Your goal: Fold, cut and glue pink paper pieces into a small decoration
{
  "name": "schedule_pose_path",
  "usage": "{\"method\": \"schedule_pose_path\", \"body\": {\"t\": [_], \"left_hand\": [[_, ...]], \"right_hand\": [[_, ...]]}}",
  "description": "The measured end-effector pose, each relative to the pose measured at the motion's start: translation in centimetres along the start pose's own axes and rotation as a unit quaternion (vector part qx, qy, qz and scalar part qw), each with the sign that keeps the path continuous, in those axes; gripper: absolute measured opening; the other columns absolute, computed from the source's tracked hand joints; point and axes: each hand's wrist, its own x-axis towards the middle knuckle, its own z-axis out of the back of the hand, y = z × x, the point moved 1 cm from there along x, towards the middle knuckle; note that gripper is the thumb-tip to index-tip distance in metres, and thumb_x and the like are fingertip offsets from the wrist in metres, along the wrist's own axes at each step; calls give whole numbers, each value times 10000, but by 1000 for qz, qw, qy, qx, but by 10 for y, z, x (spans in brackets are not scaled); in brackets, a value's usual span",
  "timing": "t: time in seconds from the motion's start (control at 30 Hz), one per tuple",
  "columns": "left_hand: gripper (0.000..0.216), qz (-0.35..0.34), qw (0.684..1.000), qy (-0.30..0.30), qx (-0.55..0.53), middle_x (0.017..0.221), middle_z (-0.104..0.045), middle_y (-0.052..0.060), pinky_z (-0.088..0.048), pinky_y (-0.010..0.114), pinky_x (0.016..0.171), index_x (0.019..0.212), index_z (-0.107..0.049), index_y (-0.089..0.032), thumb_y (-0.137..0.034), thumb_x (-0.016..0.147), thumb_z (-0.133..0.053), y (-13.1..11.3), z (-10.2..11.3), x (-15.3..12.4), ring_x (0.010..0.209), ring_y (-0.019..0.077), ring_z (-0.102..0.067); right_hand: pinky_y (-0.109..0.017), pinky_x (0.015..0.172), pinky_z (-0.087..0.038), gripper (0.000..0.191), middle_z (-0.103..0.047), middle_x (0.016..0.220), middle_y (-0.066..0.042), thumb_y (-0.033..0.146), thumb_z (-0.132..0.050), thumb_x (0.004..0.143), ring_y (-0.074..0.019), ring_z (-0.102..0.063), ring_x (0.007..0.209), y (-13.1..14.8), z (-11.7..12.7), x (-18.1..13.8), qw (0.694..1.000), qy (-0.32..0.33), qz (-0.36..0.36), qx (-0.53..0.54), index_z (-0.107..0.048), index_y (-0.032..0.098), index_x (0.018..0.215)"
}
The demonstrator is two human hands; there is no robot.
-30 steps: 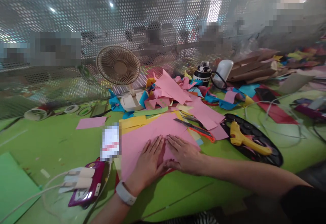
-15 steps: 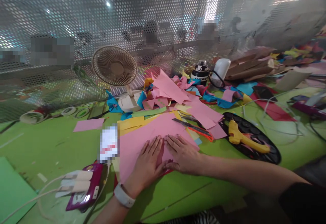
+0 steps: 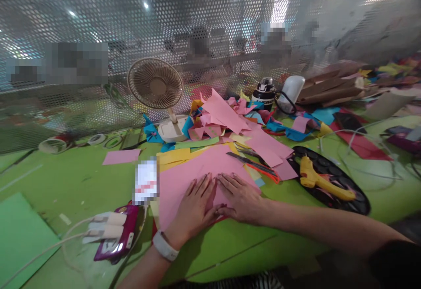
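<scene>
Both palms rest flat on a large pink paper sheet (image 3: 187, 170) near the front of the green table. My left hand (image 3: 199, 205), with a white band at its wrist, lies open with fingers stretched forward. Close beside it, my right hand (image 3: 241, 199) is also open and flat, the thumbs almost meeting. The hands cover part of the sheet's near edge, where a strip of red shows beneath. A craft knife (image 3: 243, 159) and an orange-handled tool (image 3: 265, 173) lie at the sheet's right side. Yellow paper (image 3: 173, 156) peeks out behind it.
A black tray (image 3: 304, 183) with a yellow glue gun (image 3: 319, 181) stands on the right. Left are a phone (image 3: 146, 181) and a purple power strip (image 3: 126, 232) with plugs and cables. Behind are a fan (image 3: 158, 85), paper scraps (image 3: 223, 113), a bottle (image 3: 264, 94) and a perforated screen (image 3: 223, 21).
The whole view has shifted slightly, so things appear a little further right. Both hands stay flat on the pink sheet in nearly the same pose.
</scene>
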Motion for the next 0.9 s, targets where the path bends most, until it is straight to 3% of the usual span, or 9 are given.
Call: {"method": "schedule_pose_path", "body": {"t": [0.27, 0.4, 0.63, 0.9], "left_hand": [[733, 23, 1000, -13, -8, 1485, -149, 85, -172, 411, 1097, 1434, -124, -152, -607, 872, -251, 12, 4, -25, 1357, 223, -158], [764, 39, 999, -25, -4, 1483, -153, 93, -174, 415, 1093, 1434, -119, -148, -634, 857, -241, 15, 5, -38, 1353, 235, -171], [784, 54, 997, -53, -12, 1477, -186, 94, -155, 419, 1089, 1432, -128, -157, -662, 841, -231, 10, 3, -39, 1350, 237, -185], [828, 90, 994, -64, -13, 1467, -216, 114, -150, 418, 1084, 1418, -182, -138, -699, 812, -243, 9, -1, -48, 1346, 241, -200]], "right_hand": [[-426, 1086, -245, 753, -334, 1407, -179, 605, -316, 857, -267, -280, 1313, -5, 4, -1, 1000, -13, 15, 2, -348, 43, 1358], [-413, 1078, -269, 824, -320, 1410, -188, 647, -355, 818, -270, -286, 1311, -13, 7, -10, 1000, -8, -9, 1, -316, 42, 1375], [-467, 1099, -157, 809, -273, 1440, -161, 633, -349, 825, -286, -248, 1324, -29, 8, -33, 997, 1, -48, -54, -250, 80, 1407], [-501, 1096, -110, 773, -285, 1429, -178, 612, -295, 852, -280, -258, 1321, -25, 10, -33, 995, 24, -40, -94, -279, 59, 1391]]}}
